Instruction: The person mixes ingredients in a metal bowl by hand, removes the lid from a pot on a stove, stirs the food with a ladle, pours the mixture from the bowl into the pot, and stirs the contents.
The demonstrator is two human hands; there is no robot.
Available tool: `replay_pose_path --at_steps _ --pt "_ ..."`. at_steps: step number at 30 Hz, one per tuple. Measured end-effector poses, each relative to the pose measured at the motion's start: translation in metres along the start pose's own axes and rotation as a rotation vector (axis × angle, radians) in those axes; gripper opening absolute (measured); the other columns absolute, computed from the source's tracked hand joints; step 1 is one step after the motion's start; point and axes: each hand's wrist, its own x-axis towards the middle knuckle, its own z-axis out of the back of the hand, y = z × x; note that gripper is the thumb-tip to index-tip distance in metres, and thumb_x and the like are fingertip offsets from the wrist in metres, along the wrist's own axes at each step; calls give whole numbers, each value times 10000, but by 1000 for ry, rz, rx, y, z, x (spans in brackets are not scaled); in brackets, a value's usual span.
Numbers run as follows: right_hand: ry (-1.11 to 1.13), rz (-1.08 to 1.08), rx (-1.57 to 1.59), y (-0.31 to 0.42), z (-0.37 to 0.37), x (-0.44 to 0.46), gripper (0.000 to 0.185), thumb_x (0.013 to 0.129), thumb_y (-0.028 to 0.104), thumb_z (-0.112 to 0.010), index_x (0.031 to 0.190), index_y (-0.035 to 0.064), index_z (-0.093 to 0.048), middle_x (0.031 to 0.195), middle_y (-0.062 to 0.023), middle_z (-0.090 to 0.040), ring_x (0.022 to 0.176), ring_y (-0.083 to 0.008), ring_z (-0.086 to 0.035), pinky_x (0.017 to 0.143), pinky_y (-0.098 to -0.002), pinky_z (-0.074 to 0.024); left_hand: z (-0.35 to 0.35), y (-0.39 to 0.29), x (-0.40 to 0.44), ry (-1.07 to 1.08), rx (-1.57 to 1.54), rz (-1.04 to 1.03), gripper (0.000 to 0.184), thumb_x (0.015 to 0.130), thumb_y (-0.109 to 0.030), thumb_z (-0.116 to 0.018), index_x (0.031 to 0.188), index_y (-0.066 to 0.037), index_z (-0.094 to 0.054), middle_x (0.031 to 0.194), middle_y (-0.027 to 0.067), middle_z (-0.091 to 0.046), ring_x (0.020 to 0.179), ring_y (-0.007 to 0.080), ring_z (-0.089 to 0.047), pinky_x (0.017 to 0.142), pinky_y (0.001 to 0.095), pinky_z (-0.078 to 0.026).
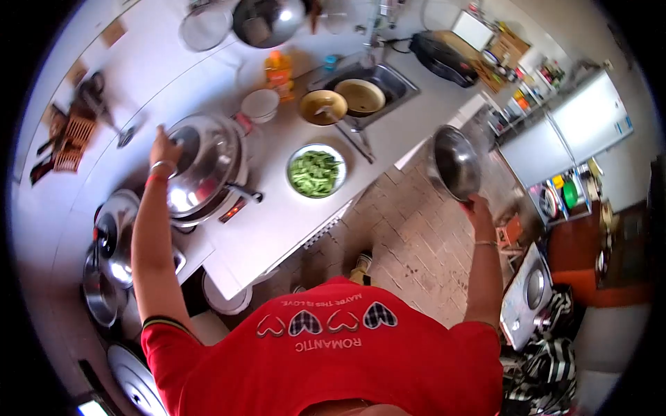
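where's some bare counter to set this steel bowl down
Bare counter lies between the lidded pot and the bowl of greens, and right of the sink, in front of the black case. Behind the greens it's crowded: white tub, orange bottle, yellow bowl.

Through my feed, the lid point(215, 158) and the metal bowl point(454, 163) are silver-grey. I see bright green vegetables point(313, 175), a white dish point(316, 147), a pale table point(260, 243), a yellowish bowl point(310, 109), an orange bottle point(279, 73), and a red shirt point(326, 385) with pale lettering point(327, 344) and black-and-white checked hearts point(380, 315).
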Motion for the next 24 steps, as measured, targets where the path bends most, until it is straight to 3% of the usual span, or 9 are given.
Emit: replay_pose_path --at_steps 6,11,14,18,22,24 --pt "-89 -175 -95 8 -53 87 171 834 75 -477 924 -54 -543 897 -141 -598 813 -262 -607 678 -380 -569 -1 -10 -3 -85 72 97 617 672 -194 -661 1179 -16 -360 919 239 -613 903 419 -586 788 456 -475" --pt "76 -216 -26 -24 -71 199 205 835 108 -510 934 -68 -543 936 -137 -580 824 -243 -599 759 -359 -561 38 -18 -17 -265 112 132 602 648 -165 -668 1165 -48 -384 791 182 -613 778 388 -602 697 453 -477" --pt "216 -199 -15 -50 -66 262 192 834 109 -526 894 -69 -566 951 -133 -577 859 -228 -592 780 -346 -557 81 -47 -61 -402 104 78 642 635 -170 -700 1183 -45 -391 832 158 -626 775 330 -615 706 405 -491" --pt "161 -228 86 -45 -90 286 203 861 91 -505 972 -74 -549 979 -154 -575 873 -243 -590 799 -360 -555 135 -88 -138 -512 167 307 626 635 -167 -693 1187 -19 -436 936 141 -630 823 296 -625 755 364 -499" --pt "202 -348 157 -44 -96 297 341 878 232 -558 1040 -68 -544 1049 -159 -557 914 -240 -573 794 -361 -545 165 -80 -241 -595 117 389 642 634 -106 -698 1205 -27 -417 962 126 -609 849 220 -611 765 330 -498" --pt "-121 -264 -214 -30 -104 271 324 886 206 -555 1075 -56 -538 1074 -165 -537 930 -239 -560 820 -370 -521 169 -64 -302 -643 52 417 661 643 -54 -677 1237 -41 -388 977 125 -580 882 210 -586 789 335 -487"
